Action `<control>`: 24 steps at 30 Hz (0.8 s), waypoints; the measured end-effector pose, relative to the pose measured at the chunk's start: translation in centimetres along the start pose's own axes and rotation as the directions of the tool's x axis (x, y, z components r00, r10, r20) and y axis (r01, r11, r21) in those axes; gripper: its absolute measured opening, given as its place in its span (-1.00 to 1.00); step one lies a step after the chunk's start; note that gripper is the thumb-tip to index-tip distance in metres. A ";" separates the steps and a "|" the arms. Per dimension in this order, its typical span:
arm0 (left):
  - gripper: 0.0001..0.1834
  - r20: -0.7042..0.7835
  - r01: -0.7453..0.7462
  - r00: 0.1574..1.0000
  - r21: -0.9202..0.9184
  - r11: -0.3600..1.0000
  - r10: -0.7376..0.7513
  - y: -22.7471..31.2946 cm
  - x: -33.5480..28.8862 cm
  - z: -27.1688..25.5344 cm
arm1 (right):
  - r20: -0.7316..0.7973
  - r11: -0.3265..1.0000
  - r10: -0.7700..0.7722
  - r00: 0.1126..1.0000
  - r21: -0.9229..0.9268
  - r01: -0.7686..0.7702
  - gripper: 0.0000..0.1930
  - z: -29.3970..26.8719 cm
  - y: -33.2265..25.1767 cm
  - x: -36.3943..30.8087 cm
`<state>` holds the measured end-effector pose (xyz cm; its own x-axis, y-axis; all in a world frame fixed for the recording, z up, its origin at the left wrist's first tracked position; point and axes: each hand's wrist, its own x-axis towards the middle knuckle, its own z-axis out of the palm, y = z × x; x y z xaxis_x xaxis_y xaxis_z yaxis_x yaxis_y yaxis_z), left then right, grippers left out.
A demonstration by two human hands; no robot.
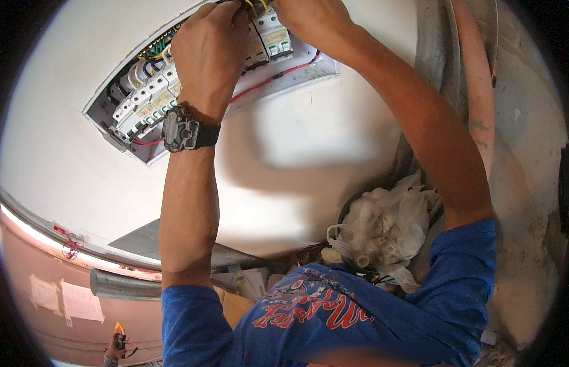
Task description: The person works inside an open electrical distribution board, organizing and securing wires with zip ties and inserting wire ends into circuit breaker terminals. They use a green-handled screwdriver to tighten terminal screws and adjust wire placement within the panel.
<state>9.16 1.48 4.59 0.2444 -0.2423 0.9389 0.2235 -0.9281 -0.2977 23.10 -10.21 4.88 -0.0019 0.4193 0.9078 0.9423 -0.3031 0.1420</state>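
Both my arms reach up to an electrical distribution box [324, 67] set in a white wall. My left hand [211, 52], with a black watch [185, 129] on its wrist, is in front of the middle of a row of white circuit breakers [153, 98]. Its fingers are curled and pressed together at the top edge; what they grip is hidden. My right hand [312, 21] is by the upper right breakers [273, 40], beside yellow wires [253, 7]. Its fingertips are cut off by the picture's edge. A red wire [260, 85] runs along the box's lower side.
A white plastic bag [385, 226] of pale fittings lies below the wall, right of my chest. An orange pipe [477, 79] runs along the right. At lower left, another person's hand [115, 352] holds a dark clamp meter with an orange jaw. Papers [81, 301] are taped behind.
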 end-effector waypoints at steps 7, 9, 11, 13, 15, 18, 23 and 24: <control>-0.86 0.002 0.007 1.000 0.130 0.991 -0.008 1.0 0.2 0.5 | -0.075 0.998 -0.025 0.997 0.051 0.029 -0.86 0.3 0.2 -0.1; -0.85 -0.036 0.034 0.999 0.129 0.991 -0.030 1.2 0.0 0.7 | -0.085 0.998 -0.041 0.996 0.053 0.046 -0.84 0.3 0.3 -0.2; -0.85 -0.052 -0.007 0.999 0.081 0.997 0.011 1.2 -0.1 0.9 | -0.097 0.997 -0.051 0.994 0.050 0.056 -0.83 0.3 0.3 -0.3; -0.84 -0.056 -0.009 0.998 0.067 0.998 0.013 1.2 -0.2 1.1 | -0.104 0.998 -0.049 0.993 0.043 0.054 -0.82 0.3 0.3 -0.3; -0.84 -0.049 0.028 0.999 0.089 0.996 -0.024 1.1 -0.1 1.4 | -0.114 0.997 -0.054 0.992 0.056 0.060 -0.82 0.3 0.3 -0.3; -0.84 0.013 0.003 1.000 0.194 0.981 -0.006 0.8 0.1 1.7 | -0.073 0.996 -0.037 0.997 0.084 0.043 -0.83 0.0 0.2 -0.3; -0.86 0.033 -0.075 0.997 0.190 0.979 0.070 0.3 0.0 1.2 | -0.090 0.994 -0.040 0.995 0.094 0.049 -0.86 -0.4 0.5 -1.2; -0.87 0.034 -0.108 0.994 0.175 0.979 0.104 0.0 0.0 0.8 | -0.100 0.991 -0.004 0.995 0.130 0.017 -0.86 -0.4 0.6 -1.5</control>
<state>9.93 1.67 4.47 0.2979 -0.3276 0.8966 0.3578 -0.8325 -0.4231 23.52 -11.36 3.73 -0.0387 0.3330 0.9421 0.9777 -0.1821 0.1045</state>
